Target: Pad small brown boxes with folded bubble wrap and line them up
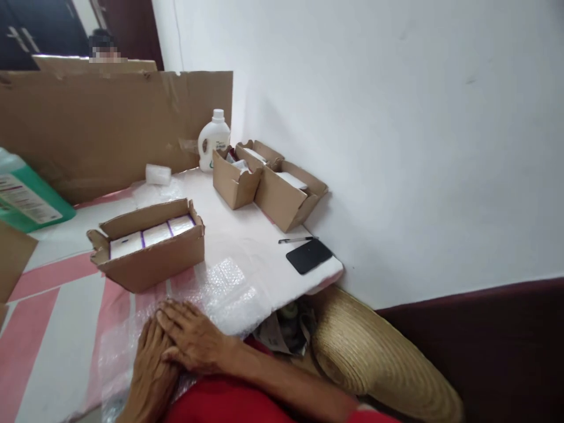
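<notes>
My left hand [153,363] lies flat near the table's front edge, its fingers stretched out on a sheet of bubble wrap [224,279]. Across it rests my right hand [196,339], palm down, with fingers extended over the left one's fingers. Neither hand grips anything. Just beyond them stands an open cardboard box [154,267] holding a row of white packs [156,235] with purple edges. The lower parts of the packs are hidden by the box walls.
More open boxes [279,202] stand by the wall, beside a white jug [214,141]. A black phone [309,256] and a pen [295,239] lie at the right corner. Green liquid fills a bottle [33,197] at left. A person [103,47] is behind the cardboard panel [110,129].
</notes>
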### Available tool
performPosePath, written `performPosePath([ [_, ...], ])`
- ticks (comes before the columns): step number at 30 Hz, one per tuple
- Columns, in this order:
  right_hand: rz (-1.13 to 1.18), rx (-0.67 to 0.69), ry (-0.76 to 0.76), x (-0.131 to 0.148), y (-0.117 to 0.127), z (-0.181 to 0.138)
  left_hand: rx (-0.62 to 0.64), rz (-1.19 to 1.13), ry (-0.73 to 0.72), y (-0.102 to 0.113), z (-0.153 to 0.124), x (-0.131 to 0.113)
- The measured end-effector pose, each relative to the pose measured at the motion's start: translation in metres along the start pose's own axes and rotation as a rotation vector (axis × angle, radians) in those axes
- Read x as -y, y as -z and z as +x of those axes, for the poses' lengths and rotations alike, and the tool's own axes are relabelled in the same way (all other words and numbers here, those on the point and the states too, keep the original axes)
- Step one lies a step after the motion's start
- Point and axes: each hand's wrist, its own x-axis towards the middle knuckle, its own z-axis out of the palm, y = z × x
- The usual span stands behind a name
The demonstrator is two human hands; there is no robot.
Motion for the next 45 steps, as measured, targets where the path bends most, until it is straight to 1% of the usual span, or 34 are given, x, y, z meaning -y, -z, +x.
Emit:
performPosePath([
  [1, -0.032, 0.033, 0.031, -0.003, -0.013, 0.003, 0.024, 0.031, -0.009, -0.007, -0.010, 0.004],
  [3, -0.067, 0.056, 0.025, -0.006, -0.029, 0.004, 0.081, 0.061, -0.028, -0.014, -0.025, 0.011],
  [6, -0.065, 0.033, -0.031, -0.007, -0.035, 0.000, 0.124, 0.045, -0.066, -0.014, -0.029, 0.019],
  [8, -0.047, 0.029, -0.075, -0.013, -0.034, -0.003, 0.141, 0.037, -0.048, -0.013, -0.022, 0.021],
  [12, -0.033, 0.055, -0.186, -0.041, -0.025, -0.015, 0.204, 0.067, 0.120, -0.012, -0.004, 0.022],
  [13, -0.037, 0.064, -0.219, -0.050, -0.022, -0.019, 0.222, 0.068, 0.143, -0.012, -0.001, 0.022],
  [16, -0.056, 0.096, -0.313, -0.072, -0.013, -0.031, 0.252, 0.068, 0.157, -0.011, 0.004, 0.023],
  [19, -0.077, 0.126, -0.334, -0.084, -0.006, -0.035, 0.279, 0.084, 0.187, -0.008, 0.011, 0.027],
  [21, -0.092, 0.123, -0.330, -0.086, -0.004, -0.031, 0.310, 0.067, 0.233, -0.005, 0.019, 0.031],
  [24, -0.094, 0.068, -0.342, -0.084, -0.004, -0.017, 0.326, -0.027, 0.297, -0.002, 0.033, 0.040],
  [28, -0.054, 0.035, -0.281, -0.088, -0.006, 0.003, 0.333, -0.178, 0.436, -0.006, 0.049, 0.052],
  [30, -0.033, 0.037, -0.287, -0.093, -0.008, 0.012, 0.337, -0.240, 0.491, -0.010, 0.055, 0.058],
  [34, -0.022, 0.051, -0.313, -0.103, -0.009, 0.026, 0.330, -0.279, 0.516, -0.013, 0.067, 0.072],
  [37, -0.041, 0.060, -0.330, -0.101, -0.009, 0.032, 0.321, -0.238, 0.508, -0.011, 0.073, 0.082],
  [39, -0.049, 0.036, -0.328, -0.092, -0.010, 0.031, 0.275, -0.181, 0.454, -0.009, 0.068, 0.082],
  [40, -0.048, 0.018, -0.316, -0.086, -0.011, 0.028, 0.243, -0.151, 0.397, -0.009, 0.062, 0.078],
  [42, -0.025, -0.008, -0.269, -0.068, -0.014, 0.016, 0.185, -0.103, 0.236, -0.010, 0.043, 0.064],
  [44, 0.019, 0.012, -0.212, -0.050, -0.018, 0.001, 0.155, -0.062, 0.091, -0.015, 0.019, 0.044],
  [45, 0.041, 0.037, -0.184, -0.042, -0.019, -0.006, 0.150, -0.038, 0.045, -0.017, 0.008, 0.035],
])
